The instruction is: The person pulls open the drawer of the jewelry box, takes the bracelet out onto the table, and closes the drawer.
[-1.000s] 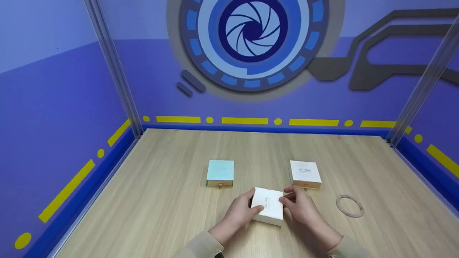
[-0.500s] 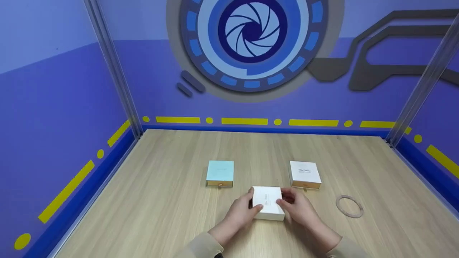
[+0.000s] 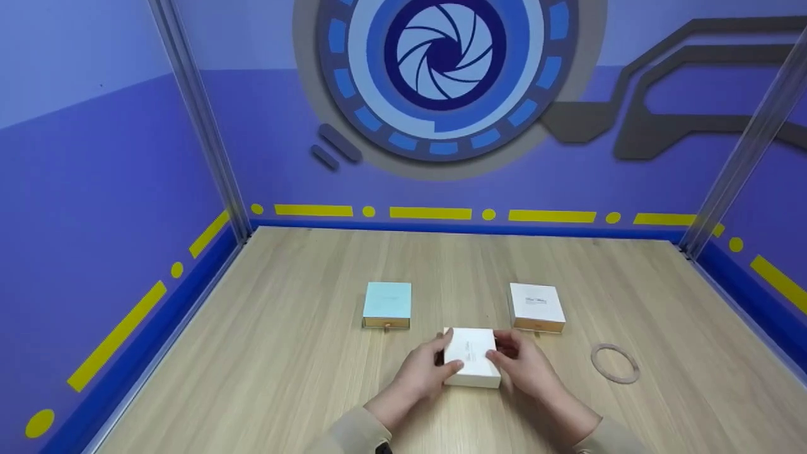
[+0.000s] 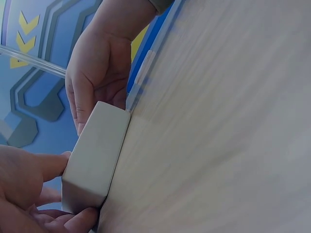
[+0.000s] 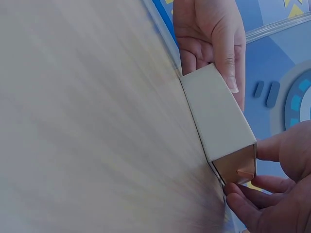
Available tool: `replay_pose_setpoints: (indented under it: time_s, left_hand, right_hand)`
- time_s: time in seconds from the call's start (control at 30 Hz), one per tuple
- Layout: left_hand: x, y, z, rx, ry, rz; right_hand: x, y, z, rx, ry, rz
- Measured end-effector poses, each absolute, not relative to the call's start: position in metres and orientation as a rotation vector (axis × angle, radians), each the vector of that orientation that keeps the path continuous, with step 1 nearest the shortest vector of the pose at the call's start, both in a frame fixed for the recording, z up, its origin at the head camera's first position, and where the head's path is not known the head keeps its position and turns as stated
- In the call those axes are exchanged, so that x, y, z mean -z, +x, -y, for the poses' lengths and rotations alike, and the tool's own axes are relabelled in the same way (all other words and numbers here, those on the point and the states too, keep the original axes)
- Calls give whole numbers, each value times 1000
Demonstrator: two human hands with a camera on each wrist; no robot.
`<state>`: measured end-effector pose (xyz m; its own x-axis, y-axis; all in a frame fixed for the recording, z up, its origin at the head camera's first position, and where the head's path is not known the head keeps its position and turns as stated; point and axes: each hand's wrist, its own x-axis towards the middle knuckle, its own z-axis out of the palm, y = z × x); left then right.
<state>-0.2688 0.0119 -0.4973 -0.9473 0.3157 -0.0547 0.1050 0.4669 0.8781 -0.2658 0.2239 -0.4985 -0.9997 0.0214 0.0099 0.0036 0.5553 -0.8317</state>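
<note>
Turned since a second earlier, the lettered white box (image 3: 473, 356) sat square to the person, and the right hand (image 3: 526, 362) had come further over its right edge. It lay between both hands, at or just above the table (image 3: 302, 378); contact beneath was hard to tell. The left hand (image 3: 419, 372) gripped the left end, thumb across the top; the right hand pinched the opposite end, thumb above. Seen from the right wrist, the copper drawer front (image 5: 231, 165) and its small pull tab (image 5: 245, 173) faced the right hand, the nearer one, so the drawer's axis probably ran from hand to hand. From above, the box looked nearly square; no long axis stood out.
</note>
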Motion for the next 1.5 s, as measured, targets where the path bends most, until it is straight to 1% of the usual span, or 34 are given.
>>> replay_pose_setpoints:
  time_s: [0.47, 0.57, 0.77, 0.9, 1.03, 1.27, 1.5]
  left_hand:
    - [499, -270, -10, -1467, 409, -2513]
    - [499, -270, -10, -1468, 409, -2513]
    - [498, -270, -10, -1468, 389, -2509]
    - [497, -270, -10, -1464, 390, -2510]
    - [497, -269, -10, -1461, 391, -2506]
    - [496, -269, -11, -1459, 379, -2504]
    - [497, -268, -11, -1462, 375, -2498]
  right_hand:
    - [499, -267, -225, -1509, -39, 2752]
    - [500, -269, -227, -1584, -41, 2735]
    - [499, -273, -232, -1786, -158, 2676]
    - [499, -276, -236, -1864, -172, 2638]
    - [500, -277, -242, -1866, -149, 2657]
    - [500, -277, -248, -1810, -14, 2723]
    - [500, -276, -249, -1745, -15, 2777]
